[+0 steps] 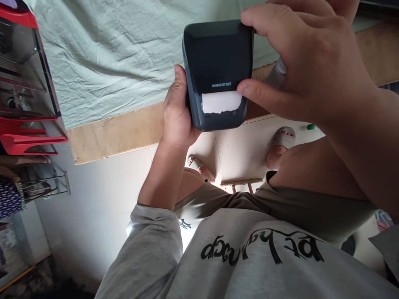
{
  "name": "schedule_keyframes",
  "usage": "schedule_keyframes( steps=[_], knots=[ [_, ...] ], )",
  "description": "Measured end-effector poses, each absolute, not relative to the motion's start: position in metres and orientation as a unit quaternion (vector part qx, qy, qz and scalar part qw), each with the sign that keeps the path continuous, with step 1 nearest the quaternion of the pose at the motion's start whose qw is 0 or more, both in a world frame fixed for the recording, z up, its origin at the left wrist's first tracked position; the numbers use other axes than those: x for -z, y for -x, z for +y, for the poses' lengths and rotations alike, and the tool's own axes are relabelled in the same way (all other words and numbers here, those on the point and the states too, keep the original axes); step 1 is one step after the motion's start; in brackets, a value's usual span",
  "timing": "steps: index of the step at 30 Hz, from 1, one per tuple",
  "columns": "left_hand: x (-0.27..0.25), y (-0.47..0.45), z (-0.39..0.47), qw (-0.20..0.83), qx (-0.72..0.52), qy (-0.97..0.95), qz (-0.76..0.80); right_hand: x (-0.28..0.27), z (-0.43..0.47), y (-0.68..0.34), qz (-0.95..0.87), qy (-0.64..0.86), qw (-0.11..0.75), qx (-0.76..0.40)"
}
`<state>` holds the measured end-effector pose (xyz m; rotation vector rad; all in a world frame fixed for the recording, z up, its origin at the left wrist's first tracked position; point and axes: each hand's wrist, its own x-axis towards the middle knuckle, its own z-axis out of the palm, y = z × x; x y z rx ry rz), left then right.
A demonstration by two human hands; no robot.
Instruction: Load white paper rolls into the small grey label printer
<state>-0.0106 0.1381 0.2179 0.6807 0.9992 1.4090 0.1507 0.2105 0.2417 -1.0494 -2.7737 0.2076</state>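
Note:
A dark label printer (220, 56) marked NIIMBOT is held up in front of me, above the table's front edge. My left hand (179, 110) grips it from the left side and below, the thumb lying along its side. A white paper strip (222, 102) with a torn, uneven edge sticks out of its front slot. My right hand (308, 58) has its thumb and a fingertip on the printer's right edge, one at the upper corner and one beside the slot. Behind the right palm shows a pale greyish thing (277, 74) that I cannot make out.
A pale green cloth (109, 54) covers the table, with its wooden edge (118, 131) bare. Red plastic stools or chairs (34, 143) and a metal rack (46, 185) stand at the left. Below are my legs, sandalled feet and a small wooden stool (241, 182) on the tiled floor.

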Motion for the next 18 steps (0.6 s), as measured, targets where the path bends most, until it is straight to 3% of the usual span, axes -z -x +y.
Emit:
schedule_keyframes(
  steps=[6, 18],
  knots=[
    [-0.2217, 0.0127, 0.1393, 0.63, -0.622, -0.293, 0.36, -0.2415, 0.209, -0.1503, -0.928, 0.361, 0.078, -0.057],
    [-0.218, 0.0182, 0.1347, 0.619, -0.642, -0.27, 0.363, -0.2419, 0.2087, -0.1478, -0.931, 0.354, 0.068, -0.055]
  ],
)
